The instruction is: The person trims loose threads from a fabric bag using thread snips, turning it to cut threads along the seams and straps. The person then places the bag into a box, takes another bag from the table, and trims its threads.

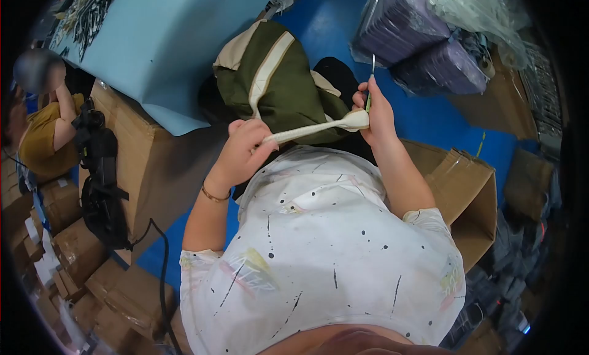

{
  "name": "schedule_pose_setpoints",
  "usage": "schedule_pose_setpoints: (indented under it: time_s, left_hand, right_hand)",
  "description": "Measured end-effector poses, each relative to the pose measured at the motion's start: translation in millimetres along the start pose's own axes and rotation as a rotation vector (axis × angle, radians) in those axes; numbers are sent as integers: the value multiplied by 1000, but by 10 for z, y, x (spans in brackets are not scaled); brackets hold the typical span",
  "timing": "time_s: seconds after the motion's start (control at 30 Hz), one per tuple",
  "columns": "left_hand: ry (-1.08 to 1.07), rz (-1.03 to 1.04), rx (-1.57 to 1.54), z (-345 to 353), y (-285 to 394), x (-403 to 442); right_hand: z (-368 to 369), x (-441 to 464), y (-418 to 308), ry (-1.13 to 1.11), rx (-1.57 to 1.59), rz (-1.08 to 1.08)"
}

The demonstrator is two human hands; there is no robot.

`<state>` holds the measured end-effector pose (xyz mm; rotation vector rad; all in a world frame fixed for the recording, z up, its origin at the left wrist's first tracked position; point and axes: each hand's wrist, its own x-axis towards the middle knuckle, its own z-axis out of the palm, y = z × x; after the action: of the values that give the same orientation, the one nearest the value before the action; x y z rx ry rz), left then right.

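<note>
An olive green bag (pixel 288 79) with cream panels and a cream stripe lies on my lap. Its cream webbing strap (pixel 307 132) is stretched between my two hands. My left hand (pixel 242 151) pinches the strap's left part, fingers closed. The fingers of my right hand (pixel 379 113) are closed around the strap's wider right end. That same hand also grips a slim tool (pixel 372 65) with a narrow metal tip pointing up and a bit of yellow-green at its handle. My fingers hide most of the handle, so its exact kind cannot be told.
A light blue-covered table (pixel 172 42) stands ahead to the left above a cardboard box (pixel 135 165). Purple plastic-wrapped stacks (pixel 405 24) are at the upper right. An open carton (pixel 472 202) sits by my right elbow. Another person (pixel 49 134) is at the far left.
</note>
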<state>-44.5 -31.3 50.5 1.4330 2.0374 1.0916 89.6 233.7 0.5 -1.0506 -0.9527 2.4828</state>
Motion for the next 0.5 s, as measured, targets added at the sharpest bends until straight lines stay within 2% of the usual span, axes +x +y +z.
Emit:
schedule_pose_setpoints:
  time_s: [0.1, 0.23, 0.27, 0.37, 0.4, 0.5]
  left_hand:
    - [-3, -414, -757, -44, -106, 56]
    - [15, -438, -1152, -38, -448, 97]
    - [22, -407, -1176, -41, -491, 114]
    - [98, -584, -1155, -65, -558, 138]
    - [21, -557, -955, -71, -678, 112]
    - [297, -235, 373, 44, -368, 171]
  right_hand:
    - [134, 154, -18, 23, -91, 49]
    - [219, 370, 58, -1, -153, 91]
    - [226, 412, 76, -13, -171, 96]
    - [262, 530, 148, 4, -212, 85]
    - [244, 578, 172, 1, -178, 122]
    - [361, 536, 187, 28, -242, 148]
